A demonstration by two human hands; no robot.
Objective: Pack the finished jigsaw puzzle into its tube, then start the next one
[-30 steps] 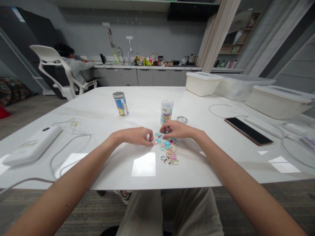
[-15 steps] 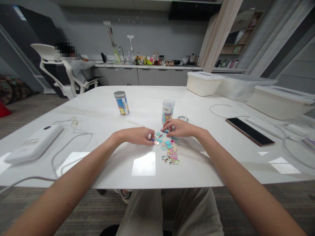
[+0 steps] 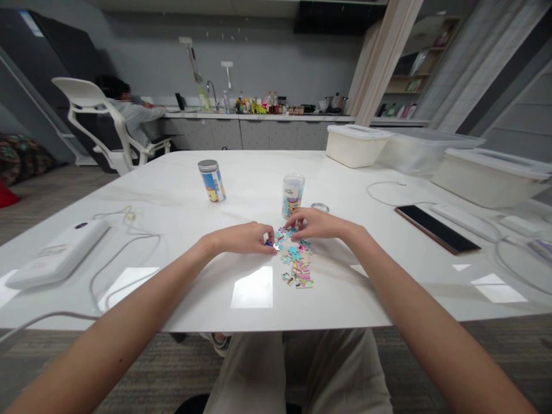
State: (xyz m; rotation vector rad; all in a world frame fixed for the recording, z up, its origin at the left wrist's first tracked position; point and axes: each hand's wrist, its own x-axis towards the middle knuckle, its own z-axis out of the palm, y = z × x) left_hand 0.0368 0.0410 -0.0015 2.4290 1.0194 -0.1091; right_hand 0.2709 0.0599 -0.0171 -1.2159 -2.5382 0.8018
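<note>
My left hand (image 3: 248, 238) pinches a blue-and-white jigsaw puzzle piece (image 3: 272, 245) at the left edge of a loose heap of puzzle pieces (image 3: 294, 253) on the white table. Over the far side of the heap, my right hand (image 3: 317, 223) curves down with thumb and forefinger apart, their tips close to several pieces; whether they touch one is hard to make out. The pieces are turquoise, pink and green, some overlapping. Just behind my right fingers stands a clear jar (image 3: 293, 192) with a colourful label, its top uncovered. A round lid (image 3: 319, 207) lies beside it.
A second jar (image 3: 213, 183) with a silver lid stands back left. On the left are a white device (image 3: 60, 253) and cables. To the right lie a dark phone-like slab (image 3: 436, 230) and several lidded bins (image 3: 357, 148). A person (image 3: 138, 118) sits at the far counter.
My left hand has shifted slightly right, bringing the blue-and-white puzzle piece closer to the heap. My right hand has stayed nearly still over the pieces.
</note>
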